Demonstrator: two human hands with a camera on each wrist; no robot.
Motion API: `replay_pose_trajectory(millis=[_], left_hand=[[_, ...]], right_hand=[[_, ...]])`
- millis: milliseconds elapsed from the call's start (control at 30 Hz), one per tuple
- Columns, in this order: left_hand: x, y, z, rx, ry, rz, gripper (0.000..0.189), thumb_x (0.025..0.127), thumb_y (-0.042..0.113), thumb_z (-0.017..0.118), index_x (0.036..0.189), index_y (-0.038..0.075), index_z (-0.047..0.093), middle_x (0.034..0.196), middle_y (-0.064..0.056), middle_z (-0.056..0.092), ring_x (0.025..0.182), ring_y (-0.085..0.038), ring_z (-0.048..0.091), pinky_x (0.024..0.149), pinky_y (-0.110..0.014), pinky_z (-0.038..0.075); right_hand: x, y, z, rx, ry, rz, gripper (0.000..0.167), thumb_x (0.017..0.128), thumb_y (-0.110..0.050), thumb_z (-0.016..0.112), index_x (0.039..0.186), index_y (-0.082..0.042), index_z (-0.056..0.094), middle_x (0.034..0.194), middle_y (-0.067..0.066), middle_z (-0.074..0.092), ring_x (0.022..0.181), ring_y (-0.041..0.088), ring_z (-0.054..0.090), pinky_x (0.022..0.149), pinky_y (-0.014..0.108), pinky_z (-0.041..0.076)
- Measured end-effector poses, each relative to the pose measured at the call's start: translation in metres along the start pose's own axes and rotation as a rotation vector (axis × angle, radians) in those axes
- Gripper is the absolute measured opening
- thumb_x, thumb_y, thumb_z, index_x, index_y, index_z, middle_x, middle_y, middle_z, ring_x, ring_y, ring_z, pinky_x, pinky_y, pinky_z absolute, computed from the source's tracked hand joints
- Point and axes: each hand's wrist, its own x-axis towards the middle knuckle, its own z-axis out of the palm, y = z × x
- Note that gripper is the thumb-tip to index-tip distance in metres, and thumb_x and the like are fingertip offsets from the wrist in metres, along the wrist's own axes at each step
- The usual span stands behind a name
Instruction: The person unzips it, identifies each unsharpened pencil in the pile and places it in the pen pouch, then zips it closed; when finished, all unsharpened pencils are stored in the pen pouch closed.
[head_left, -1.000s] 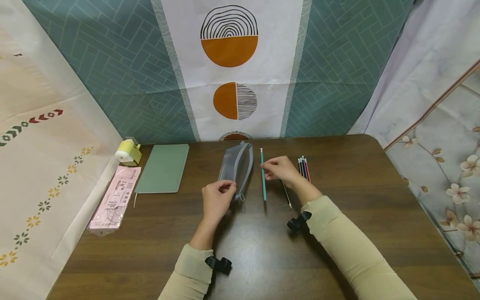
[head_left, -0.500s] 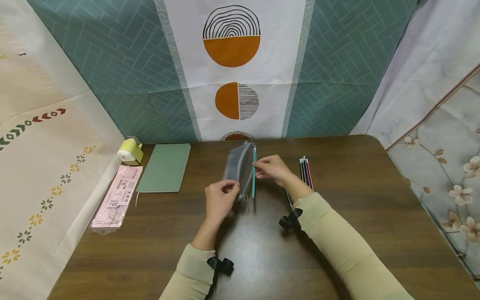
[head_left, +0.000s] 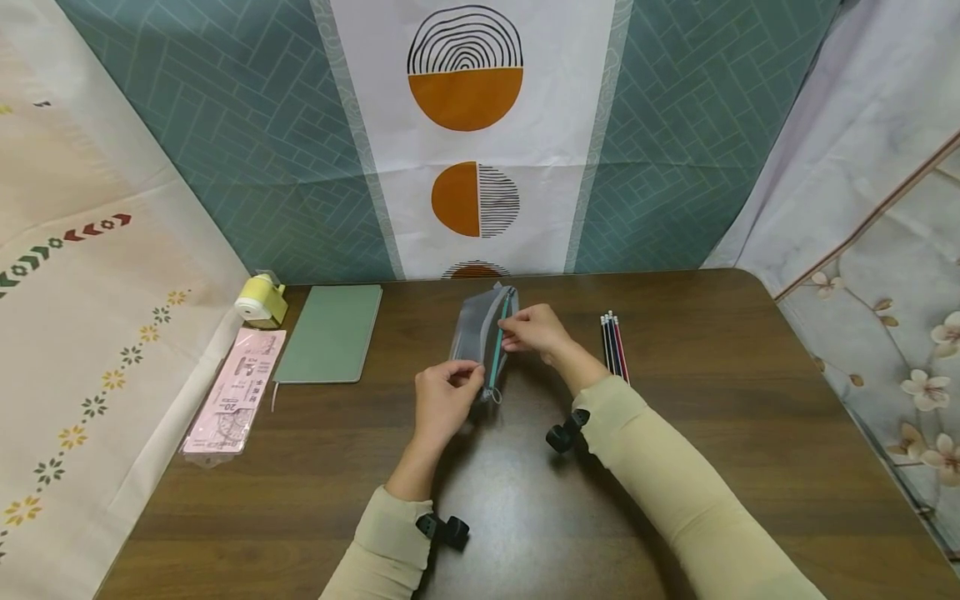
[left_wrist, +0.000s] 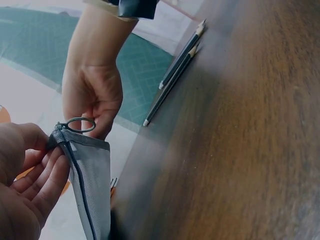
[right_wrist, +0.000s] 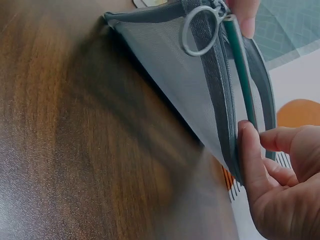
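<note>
My left hand [head_left: 442,402] pinches the near end of a grey mesh zip pouch [head_left: 467,329], close to its ring-shaped zipper pull [right_wrist: 188,37]. The pouch stands on the table with its zipper undone. A teal pencil [head_left: 496,358] lies lengthwise in the pouch's mouth, between the two zipper edges. Thumb and fingers of my right hand [head_left: 536,332] pinch this pencil about its middle, as the right wrist view shows. How deep the pencil sits is hard to tell. Two dark pencils [left_wrist: 175,80] lie on the table in the left wrist view.
Several pencils [head_left: 615,346] lie side by side right of my right hand. To the left are a green notebook [head_left: 330,333], a pink package [head_left: 234,392] and a yellow pencil sharpener [head_left: 262,302]. Patterned cloth hangs behind the brown table [head_left: 540,508].
My right hand has carried the teal pencil leftward from beside the pouch into its mouth. The left hand keeps its pinch on the pouch. My right forearm now hides a loose pencil in the head view.
</note>
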Motion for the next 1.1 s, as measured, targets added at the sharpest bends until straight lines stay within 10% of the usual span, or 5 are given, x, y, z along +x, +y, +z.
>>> replay_pose_trajectory(millis=[1100], left_hand=[[0.000,-0.008,-0.002,0.054,0.006,0.011,0.006,0.085,0.005,0.078,0.086,0.000,0.079,0.072,-0.007,0.074,0.059,-0.015,0.066,0.054,-0.021,0.051]], right_hand=[[-0.028,0.031,-0.001,-0.190,-0.050,-0.161,0.024,0.098,-0.013,0.066,0.105,0.010,0.070,0.086,0.018,0.072,0.063,0.013,0.068,0.060,0.028,0.059]])
